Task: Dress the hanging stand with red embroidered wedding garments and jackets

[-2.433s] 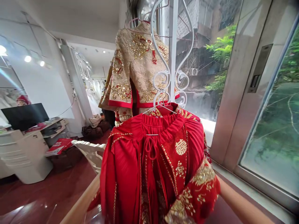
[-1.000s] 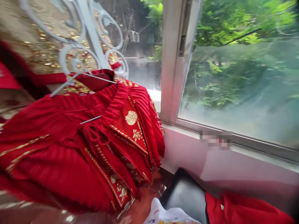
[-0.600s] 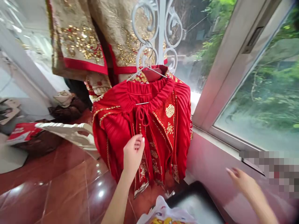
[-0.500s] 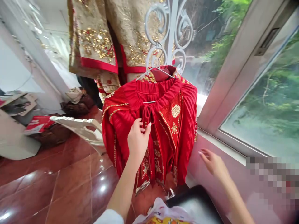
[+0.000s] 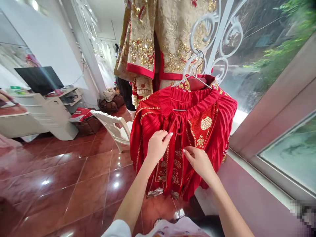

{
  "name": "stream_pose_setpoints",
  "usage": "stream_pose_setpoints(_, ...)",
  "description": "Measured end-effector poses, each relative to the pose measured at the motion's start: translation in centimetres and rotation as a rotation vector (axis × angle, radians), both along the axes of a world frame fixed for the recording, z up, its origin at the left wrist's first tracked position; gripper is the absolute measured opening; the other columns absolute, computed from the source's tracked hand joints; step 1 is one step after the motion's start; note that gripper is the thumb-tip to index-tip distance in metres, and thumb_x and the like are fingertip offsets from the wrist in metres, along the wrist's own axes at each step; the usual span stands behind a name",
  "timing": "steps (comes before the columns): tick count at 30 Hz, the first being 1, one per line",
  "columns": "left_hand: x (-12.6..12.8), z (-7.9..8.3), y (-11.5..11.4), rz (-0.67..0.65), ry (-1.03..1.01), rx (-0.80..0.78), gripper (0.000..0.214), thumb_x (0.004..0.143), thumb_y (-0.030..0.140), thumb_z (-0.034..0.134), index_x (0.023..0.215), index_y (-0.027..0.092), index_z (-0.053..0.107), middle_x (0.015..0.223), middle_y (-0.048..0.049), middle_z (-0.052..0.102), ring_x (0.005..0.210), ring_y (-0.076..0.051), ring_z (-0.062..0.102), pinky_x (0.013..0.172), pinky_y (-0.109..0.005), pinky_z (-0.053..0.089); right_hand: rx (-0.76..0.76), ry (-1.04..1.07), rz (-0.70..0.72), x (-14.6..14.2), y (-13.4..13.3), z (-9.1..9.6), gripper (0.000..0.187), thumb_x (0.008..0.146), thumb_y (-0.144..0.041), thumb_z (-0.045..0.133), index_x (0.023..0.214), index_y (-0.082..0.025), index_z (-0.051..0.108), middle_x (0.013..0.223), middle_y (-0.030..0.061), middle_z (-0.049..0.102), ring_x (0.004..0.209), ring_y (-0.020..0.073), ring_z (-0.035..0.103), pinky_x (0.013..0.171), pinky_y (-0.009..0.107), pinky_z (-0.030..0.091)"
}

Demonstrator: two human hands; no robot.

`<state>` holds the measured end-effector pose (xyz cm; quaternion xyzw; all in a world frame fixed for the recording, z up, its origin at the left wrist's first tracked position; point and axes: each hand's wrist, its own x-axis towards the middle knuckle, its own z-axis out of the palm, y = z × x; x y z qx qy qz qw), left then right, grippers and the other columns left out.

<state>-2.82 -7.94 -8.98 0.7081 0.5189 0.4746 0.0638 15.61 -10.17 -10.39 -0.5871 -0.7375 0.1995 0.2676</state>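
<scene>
A red pleated skirt [image 5: 222, 108] with gold embroidery, beaded edges and a gathered waistband hangs in front of me on a wire hanger [image 5: 197, 79]. Its red drawstring [image 5: 177, 122] is tied in a bow at the waist. Just below the bow, my left hand [image 5: 157, 146] is closed at the skirt's front, thumb and fingertips on the fabric. My right hand [image 5: 200, 161] is beside it, lower and to the right, thumb and forefinger pinched at the front panel. The exact fold under each set of fingertips is hard to make out. Behind the waistband shows a patterned collar [image 5: 184, 86].
A gold-and-cream embroidered garment [image 5: 177, 42] hangs behind, beside a white scrolled metal stand [image 5: 217, 42]. To the left are a white chair [image 5: 112, 126], brown bags [image 5: 89, 126] and a desk with a monitor [image 5: 40, 79]. A window frame [image 5: 256, 131] borders the right.
My right hand has moved left from beside the skirt onto its front. My left hand stays just below the bow, its fingers closer together. The view has turned left.
</scene>
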Motion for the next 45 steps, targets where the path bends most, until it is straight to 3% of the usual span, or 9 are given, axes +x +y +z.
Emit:
stream_pose_setpoints(3, -0.2, -3.3, -1.9, -0.037, -0.039, -0.078, 0.043, 0.091, 0.034, 0.039, 0.054, 0.018, 0.025, 0.055, 0.0032, 0.031, 0.056, -0.011, 0.035, 0.058, -0.025, 0.028, 0.023, 0.06, -0.024, 0.0, 0.7, 0.1, 0.031, 0.088, -0.037, 0.042, 0.092, -0.019, 0.066, 0.078, 0.0046, 0.069, 0.072, 0.0198, 0.064, 0.066, 0.028, 0.044)
stream_pose_setpoints(10, -2.2, -19.5, -9.7, -0.069, -0.235, -0.609, 0.043, 0.089, 0.045, 0.034, 0.056, 0.018, 0.028, 0.056, 0.0027, 0.035, 0.057, -0.011, 0.036, 0.056, -0.025, 0.026, -0.026, 0.304, 0.085, 0.3, 3.2, -2.0, 0.031, 0.085, -0.035, 0.043, 0.097, -0.016, 0.066, 0.076, 0.006, 0.068, 0.069, 0.019, 0.064, 0.068, 0.031, 0.05)
stream_pose_setpoints(13, -3.5, -20.9, -10.9, -0.058, -0.267, -0.718, 0.046, 0.088, 0.051, 0.033, 0.056, 0.018, 0.03, 0.055, 0.0033, 0.034, 0.057, -0.011, 0.036, 0.055, -0.024, 0.027, 0.019, 0.456, 0.173, -0.8, 4.9, -2.8, 0.035, 0.083, -0.03, 0.044, 0.11, -0.017, 0.062, 0.077, 0.0049, 0.067, 0.067, 0.0171, 0.064, 0.062, 0.028, 0.051)
stream_pose_setpoints(18, -6.2, -16.6, -9.0, -0.405, -0.107, -0.938, 0.049, 0.086, 0.05, 0.04, 0.055, 0.014, 0.052, 0.052, 0.0014, 0.047, 0.056, -0.011, 0.043, 0.058, -0.024, 0.033, 0.384, 0.406, 0.049, -3.4, 7.6, -2.4, 0.038, 0.083, -0.025, 0.043, 0.115, -0.015, 0.06, 0.076, 0.0043, 0.065, 0.062, 0.0155, 0.059, 0.062, 0.029, 0.049)
stream_pose_setpoints(22, -8.2, -11.4, -7.4, -0.657, 0.125, -1.023, 0.043, 0.08, 0.052, 0.051, 0.074, 0.013, 0.068, 0.062, -0.001, 0.061, 0.063, -0.014, 0.054, 0.062, -0.023, 0.04, 0.502, 0.224, -0.163, -4.4, 8.0, -1.4, 0.042, 0.086, -0.03, 0.043, 0.121, -0.011, 0.055, 0.073, 0.0063, 0.065, 0.062, 0.0189, 0.058, 0.065, 0.033, 0.048)
stream_pose_setpoints(27, -5.6, -2.9, -4.7, -0.267, 0.153, -0.465, 0.031, 0.087, 0.041, 0.047, 0.104, 0.022, 0.065, 0.107, -0.0037, 0.065, 0.099, -0.018, 0.058, 0.093, -0.032, 0.042, 0.68, 0.27, -0.335, -3.6, 7.3, -1.1, 0.042, 0.087, -0.032, 0.045, 0.121, -0.009, 0.052, 0.108, 0.0159, 0.062, 0.096, 0.0246, 0.058, 0.085, 0.038, 0.045)
stream_pose_setpoints(31, -0.8, 2.0, -0.4, -0.034, 0.123, 0.085, 0.028, 0.09, 0.027, 0.044, 0.112, 0.02, 0.059, 0.116, -0.0067, 0.059, 0.112, -0.018, 0.051, 0.102, -0.037, 0.038, 0.693, 0.256, -0.366, -2.6, 7.5, -1.2, 0.065, 0.082, -0.038, 0.054, 0.134, -0.006, 0.034, 0.122, 0.0224, 0.05, 0.113, 0.0307, 0.048, 0.092, 0.044, 0.041)
stream_pose_setpoints(36, 2.3, 4.2, 4.4, 0.083, 0.527, 0.312, 0.045, 0.082, 0.013, 0.048, 0.126, 0.023, 0.049, 0.142, -0.0067, 0.039, 0.132, -0.025, 0.029, 0.112, -0.053, 0.015, 0.573, 0.203, -0.408, -2.3, 8.0, -2.1, 0.091, 0.069, -0.046, 0.067, 0.14, -0.008, 0.023, 0.12, 0.0255, 0.046, 0.11, 0.0383, 0.047, 0.087, 0.053, 0.041)
stream_pose_setpoints(45, 2.3, 3.6, 4.0, -0.017, 0.449, 0.367, 0.01, 0.08, 0.027, 0.057, 0.081, 0.021, 0.065, 0.131, -0.0051, 0.049, 0.132, -0.025, 0.03, 0.112, -0.053, 0.012, 0.71, 0.394, -0.161, -0.6, 7.8, -2.7, 0.042, 0.084, -0.025, 0.046, 0.126, -0.016, 0.044, 0.122, 0.0124, 0.053, 0.112, 0.0221, 0.051, 0.097, 0.042, 0.04)
